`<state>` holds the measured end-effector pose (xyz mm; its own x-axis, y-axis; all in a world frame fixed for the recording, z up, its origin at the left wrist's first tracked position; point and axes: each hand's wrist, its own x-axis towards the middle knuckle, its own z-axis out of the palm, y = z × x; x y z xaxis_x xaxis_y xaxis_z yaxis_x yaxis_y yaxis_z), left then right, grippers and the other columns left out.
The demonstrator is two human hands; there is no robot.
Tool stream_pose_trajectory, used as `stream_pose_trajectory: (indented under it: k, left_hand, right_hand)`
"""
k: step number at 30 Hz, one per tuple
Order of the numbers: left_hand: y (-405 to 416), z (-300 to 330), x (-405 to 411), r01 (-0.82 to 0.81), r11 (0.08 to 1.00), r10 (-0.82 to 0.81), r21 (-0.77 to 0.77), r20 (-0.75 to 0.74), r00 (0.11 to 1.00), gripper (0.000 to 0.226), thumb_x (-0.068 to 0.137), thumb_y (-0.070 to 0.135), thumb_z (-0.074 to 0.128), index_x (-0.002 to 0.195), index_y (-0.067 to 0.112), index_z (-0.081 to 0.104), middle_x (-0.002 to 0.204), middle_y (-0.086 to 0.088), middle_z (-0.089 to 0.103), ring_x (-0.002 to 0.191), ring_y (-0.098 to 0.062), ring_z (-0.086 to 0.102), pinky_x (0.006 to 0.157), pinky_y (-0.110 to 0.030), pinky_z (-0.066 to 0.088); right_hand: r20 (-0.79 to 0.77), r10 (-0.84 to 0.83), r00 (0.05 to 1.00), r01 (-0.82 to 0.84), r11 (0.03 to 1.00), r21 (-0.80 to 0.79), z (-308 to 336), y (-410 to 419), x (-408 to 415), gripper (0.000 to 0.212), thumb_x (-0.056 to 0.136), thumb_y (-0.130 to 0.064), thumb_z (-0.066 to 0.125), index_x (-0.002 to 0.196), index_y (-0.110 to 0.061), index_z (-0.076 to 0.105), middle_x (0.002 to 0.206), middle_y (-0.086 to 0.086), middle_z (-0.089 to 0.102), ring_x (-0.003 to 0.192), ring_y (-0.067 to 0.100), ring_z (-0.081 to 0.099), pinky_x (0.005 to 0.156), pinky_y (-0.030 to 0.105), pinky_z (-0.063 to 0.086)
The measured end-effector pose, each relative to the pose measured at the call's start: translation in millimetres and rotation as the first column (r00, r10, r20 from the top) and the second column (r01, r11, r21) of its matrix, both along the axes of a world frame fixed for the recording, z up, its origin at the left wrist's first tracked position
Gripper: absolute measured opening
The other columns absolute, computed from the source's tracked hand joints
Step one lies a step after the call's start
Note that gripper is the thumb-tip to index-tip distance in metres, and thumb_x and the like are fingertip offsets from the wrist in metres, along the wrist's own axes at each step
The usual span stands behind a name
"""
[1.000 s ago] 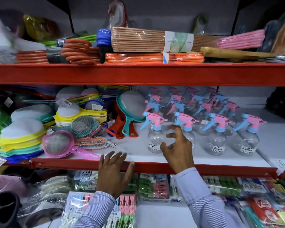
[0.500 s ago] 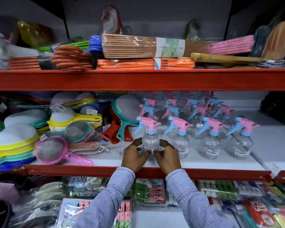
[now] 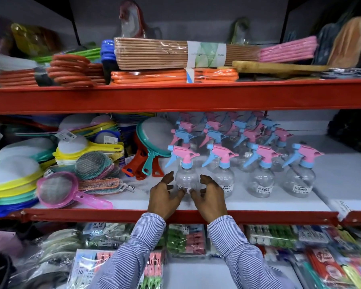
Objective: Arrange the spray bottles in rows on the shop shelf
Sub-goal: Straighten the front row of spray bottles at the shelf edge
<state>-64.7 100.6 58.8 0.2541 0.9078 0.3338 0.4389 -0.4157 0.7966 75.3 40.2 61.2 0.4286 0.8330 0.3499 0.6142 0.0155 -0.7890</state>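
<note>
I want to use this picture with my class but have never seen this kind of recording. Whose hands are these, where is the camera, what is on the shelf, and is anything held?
No machine here: a person wearing a head camera looks down at their own hands. The left hand and right hand sit either side of the nearest spray bottle, fingers open, perhaps brushing it but not closed on it. More spray bottles stand in rows on the white shelf; strainers lie to the left.
</note>
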Motion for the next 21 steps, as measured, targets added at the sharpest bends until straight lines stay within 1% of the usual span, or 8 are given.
stream_pose_trajectory:
  k: [2, 5, 7, 9, 11, 13, 17, 21]
  left_hand:
    - [-6, 0, -2, -0.092, 0.991, 0.089, 0.095, 0.033, 0.995, 0.062, 0.08, 0.032, 0.077, 0.135, 0.016, 0.056, 0.128, -0.002, 0.065, 0.108, -0.02, 0.065, 0.093, -0.035, 0.054]
    - [-32, 7, 8, -0.178, 0.949, 0.133, 0.261, 0.184, 0.974, 0.034, 0.08, 0.027, 0.072, 0.113, 0.02, 0.068, 0.106, 0.0, 0.07, 0.087, -0.013, 0.065, 0.08, -0.033, 0.056]
    - [-48, 11, 26, -0.128, 0.959, 0.073, 0.253, 0.213, 0.974, 0.022, 0.079, 0.026, 0.068, 0.1, 0.02, 0.071, 0.093, 0.004, 0.072, 0.076, -0.009, 0.066, 0.073, -0.034, 0.057]
    - [-58, 11, 49, -0.02, 0.983, -0.01, 0.181, 0.161, 0.987, 0.03, 0.08, 0.028, 0.066, 0.108, 0.018, 0.07, 0.1, 0.002, 0.074, 0.08, -0.009, 0.068, 0.078, -0.033, 0.057]
    - [-59, 7, 68, 0.062, 0.994, -0.071, 0.09, 0.094, 0.993, 0.046, 0.084, 0.026, 0.067, 0.128, 0.012, 0.061, 0.122, -0.004, 0.069, 0.096, -0.012, 0.067, 0.089, -0.026, 0.054]
    - [-56, 5, 82, 0.099, 0.995, -0.1, 0.019, 0.046, 0.994, 0.057, 0.088, 0.024, 0.066, 0.14, 0.007, 0.05, 0.135, -0.007, 0.061, 0.11, -0.015, 0.064, 0.093, -0.021, 0.048]
    - [-52, 4, 95, 0.108, 0.994, -0.107, -0.029, 0.033, 0.994, 0.066, 0.081, 0.038, 0.058, 0.14, 0.011, 0.05, 0.135, -0.006, 0.063, 0.111, -0.013, 0.065, 0.098, -0.031, 0.053]
    - [-50, 0, 97, 0.09, 0.996, -0.09, -0.006, 0.052, 0.995, 0.063, 0.08, 0.038, 0.059, 0.138, 0.012, 0.054, 0.13, -0.004, 0.067, 0.109, -0.011, 0.067, 0.096, -0.033, 0.055]
  right_hand:
    - [-0.026, -0.027, 0.999, 0.028, 0.999, 0.036, 2, -15, 4, 0.041, 0.081, -0.021, 0.072, 0.119, -0.013, 0.06, 0.112, 0.001, 0.065, 0.087, 0.022, 0.067, 0.083, 0.035, 0.057]
    - [-0.048, -0.158, 0.986, 0.164, 0.97, 0.18, 2, -48, 20, 0.019, 0.076, -0.008, 0.071, 0.09, -0.019, 0.065, 0.088, -0.001, 0.069, 0.067, 0.013, 0.064, 0.064, 0.03, 0.057]
    - [-0.065, -0.237, 0.969, 0.245, 0.946, 0.214, 1, -60, 37, 0.02, 0.074, -0.004, 0.071, 0.085, -0.019, 0.062, 0.084, 0.001, 0.065, 0.064, 0.013, 0.062, 0.059, 0.032, 0.056]
    - [-0.052, -0.264, 0.963, 0.269, 0.947, 0.177, -3, -60, 56, 0.027, 0.075, -0.006, 0.071, 0.099, -0.016, 0.062, 0.098, 0.007, 0.064, 0.071, 0.018, 0.063, 0.067, 0.035, 0.057]
    - [-0.024, -0.216, 0.976, 0.218, 0.972, 0.085, -4, -55, 68, 0.045, 0.079, -0.011, 0.071, 0.121, -0.011, 0.055, 0.12, 0.011, 0.059, 0.092, 0.025, 0.064, 0.083, 0.042, 0.056]
    - [-0.004, -0.154, 0.988, 0.154, 0.988, 0.029, -3, -50, 76, 0.056, 0.082, -0.017, 0.07, 0.133, -0.008, 0.048, 0.133, 0.015, 0.055, 0.112, 0.03, 0.06, 0.094, 0.047, 0.054]
    - [0.004, -0.11, 0.994, 0.11, 0.994, 0.01, 1, -43, 84, 0.048, 0.085, -0.016, 0.067, 0.13, -0.007, 0.053, 0.127, 0.014, 0.064, 0.111, 0.029, 0.063, 0.095, 0.042, 0.054]
    - [0.002, -0.09, 0.996, 0.09, 0.995, 0.048, 1, -42, 88, 0.039, 0.085, -0.01, 0.066, 0.123, -0.01, 0.059, 0.119, 0.01, 0.068, 0.107, 0.025, 0.066, 0.091, 0.033, 0.055]
